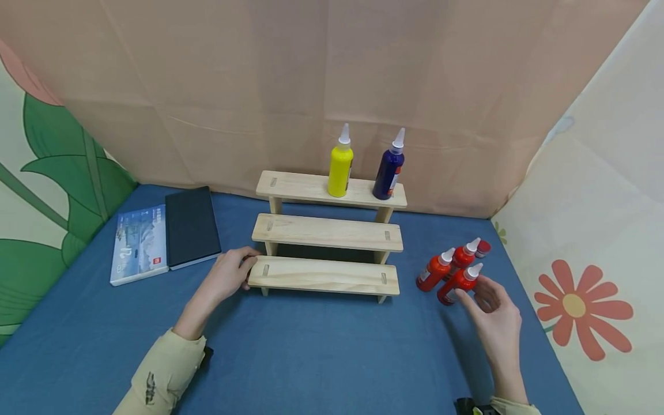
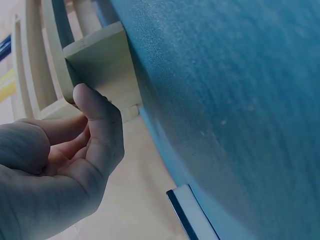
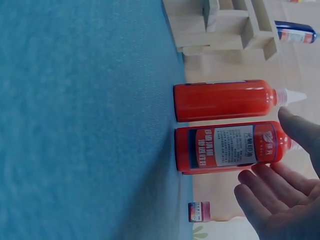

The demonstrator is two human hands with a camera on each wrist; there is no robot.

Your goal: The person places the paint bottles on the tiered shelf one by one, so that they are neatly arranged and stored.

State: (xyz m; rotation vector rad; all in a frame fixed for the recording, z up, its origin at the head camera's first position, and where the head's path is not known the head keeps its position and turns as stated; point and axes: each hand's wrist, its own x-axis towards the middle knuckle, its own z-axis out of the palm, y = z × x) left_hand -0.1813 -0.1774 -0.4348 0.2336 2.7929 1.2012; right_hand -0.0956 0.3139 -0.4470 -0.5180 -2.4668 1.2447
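At the left end of a three-step wooden rack [image 1: 324, 275], my left hand [image 1: 231, 271] has its curled fingers and thumb on the end of the lowest board; the left wrist view shows these fingers [image 2: 102, 130] at the board's edge. My right hand [image 1: 495, 314] is beside the nearest red squeeze bottle [image 1: 456, 286], thumb and fingers spread on either side of its upper part. The right wrist view shows this labelled bottle [image 3: 222, 146] upright beside another red bottle [image 3: 225, 101]. Two red bottles [image 1: 434, 271] with white nozzles stand just behind it.
A yellow bottle [image 1: 340, 170] and a dark blue bottle [image 1: 389, 173] stand on the top step. A small red container [image 1: 483, 248] is behind the red bottles. On the left lie a black notebook [image 1: 192, 226] and a light blue book [image 1: 139, 243]. Walls border the blue cloth [image 1: 332, 357].
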